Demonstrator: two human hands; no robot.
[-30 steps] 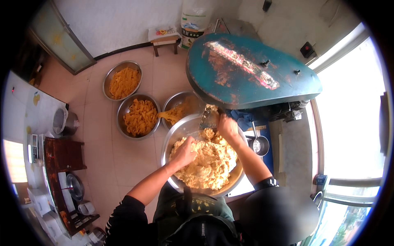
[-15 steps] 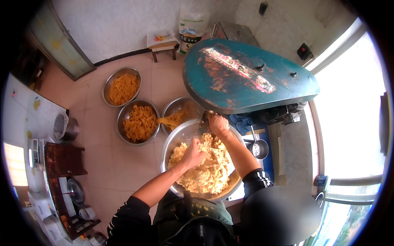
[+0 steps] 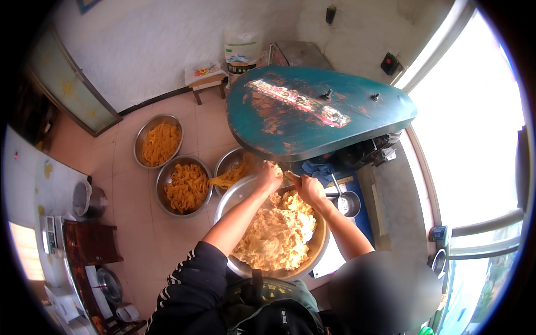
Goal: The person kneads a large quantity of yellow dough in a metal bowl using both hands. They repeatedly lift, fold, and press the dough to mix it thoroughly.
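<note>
The left hand (image 3: pixel 269 174) and right hand (image 3: pixel 309 188) met at the far rim of a wide round metal basin (image 3: pixel 231 196), each closed around a clump of pale yellow crumbly dough (image 3: pixel 276 234) just under the edge of a large worn teal machine top (image 3: pixel 312 111). The basin sat before the person, heaped with dough. Seemingly, dough was being fed to the machine; next would call for pressing it in. Three steel bowls of orange-yellow strips (image 3: pixel 187 187) stood on the tiled floor to the left.
</note>
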